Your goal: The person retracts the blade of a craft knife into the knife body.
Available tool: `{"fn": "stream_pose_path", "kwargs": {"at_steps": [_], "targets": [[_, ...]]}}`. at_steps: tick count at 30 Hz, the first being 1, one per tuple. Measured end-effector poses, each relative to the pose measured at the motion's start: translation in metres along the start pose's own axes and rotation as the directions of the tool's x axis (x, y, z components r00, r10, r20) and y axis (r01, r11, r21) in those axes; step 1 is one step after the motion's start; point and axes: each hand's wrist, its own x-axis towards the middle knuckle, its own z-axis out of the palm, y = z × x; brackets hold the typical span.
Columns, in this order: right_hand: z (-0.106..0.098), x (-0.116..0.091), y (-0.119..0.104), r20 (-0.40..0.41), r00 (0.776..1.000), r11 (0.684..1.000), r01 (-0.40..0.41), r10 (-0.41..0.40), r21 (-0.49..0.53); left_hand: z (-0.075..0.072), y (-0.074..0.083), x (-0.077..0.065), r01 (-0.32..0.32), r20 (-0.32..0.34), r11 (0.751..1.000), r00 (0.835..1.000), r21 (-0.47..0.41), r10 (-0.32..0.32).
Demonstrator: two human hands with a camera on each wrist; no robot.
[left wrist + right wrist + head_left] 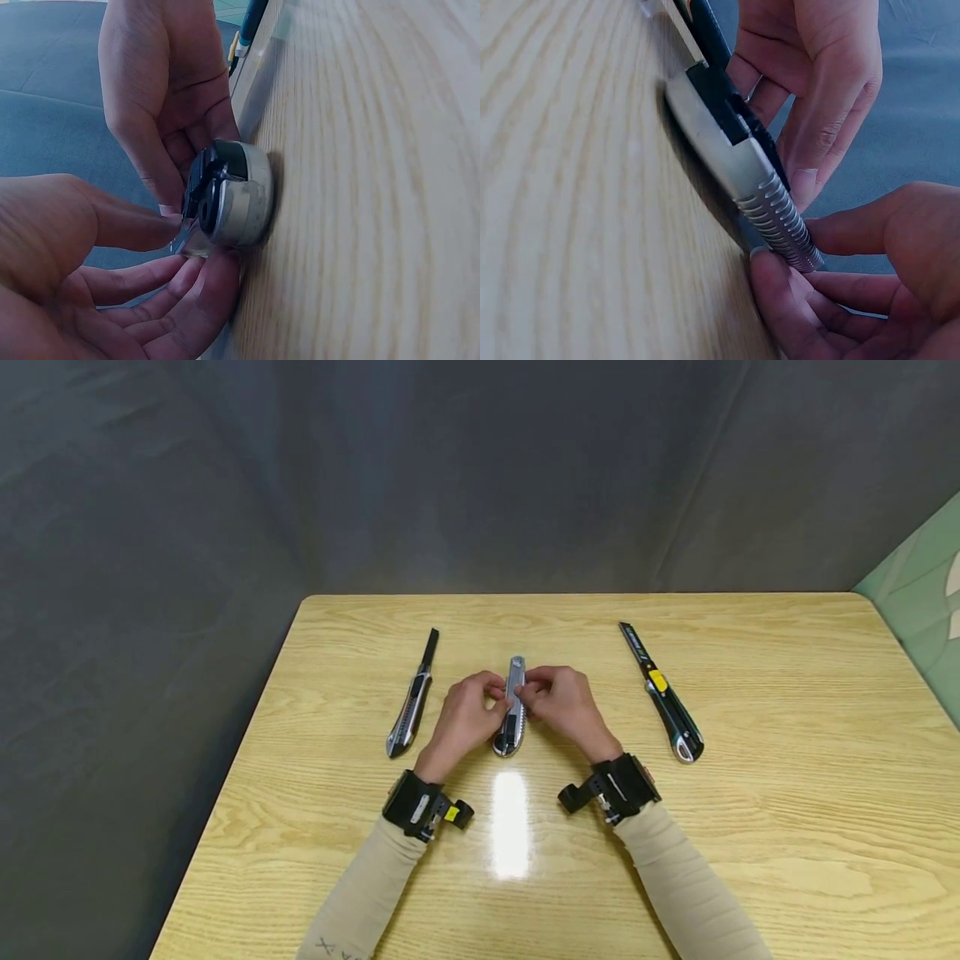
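In the head view a silver utility knife (515,681) with a black slider lies lengthwise between my two hands, its blade out of sight. My left hand (471,710) pinches it from the left, thumb on top and fingers along the side. From the right, my right hand (564,700) pinches it the same way. In the left wrist view the rounded butt of the utility knife (244,199) sits close over the wood. Ribbed grip marks show on the utility knife (769,202) in the right wrist view, between thumb and fingers.
A slim silver and black utility knife (409,714) lies to the left, black blade out. Off to the right lies a dark utility knife (670,714) with a yellow slider. All rest on a wooden table (810,827); a dark cloth (480,477) hangs behind it.
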Motion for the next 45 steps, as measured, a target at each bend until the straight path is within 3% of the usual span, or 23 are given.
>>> {"fn": "stream_pose_path", "kwargs": {"at_steps": [16, 20, 25, 36, 45], "targets": [[-0.008, 0.0, 0.0, -0.002, 1.0, 0.995, 0.016, -0.017, -0.1, -0.003, 0.001, 0.0, 0.008, 0.001, 1.0, 1.0, 0.014, -0.008], [-0.021, 0.0, 0.001, -0.056, 0.998, 0.985, 0.028, -0.038, -0.168, -0.006, 0.001, -0.002, 0.004, -0.032, 1.0, 0.999, 0.017, -0.004], [-0.04, 0.0, 0.006, -0.121, 0.993, 0.986, -0.001, -0.019, -0.165, -0.008, 0.003, -0.002, -0.017, -0.065, 1.0, 0.998, 0.015, 0.018], [-0.076, -0.005, 0.015, -0.148, 0.989, 0.982, -0.001, -0.028, -0.189, -0.013, 0.012, -0.002, -0.042, -0.055, 0.995, 0.998, -0.085, 0.038], [-0.11, -0.018, 0.028, -0.293, 0.954, 0.947, -0.028, -0.07, -0.319, -0.013, 0.019, -0.003, -0.082, -0.035, 0.985, 0.996, -0.15, 0.077]]}}
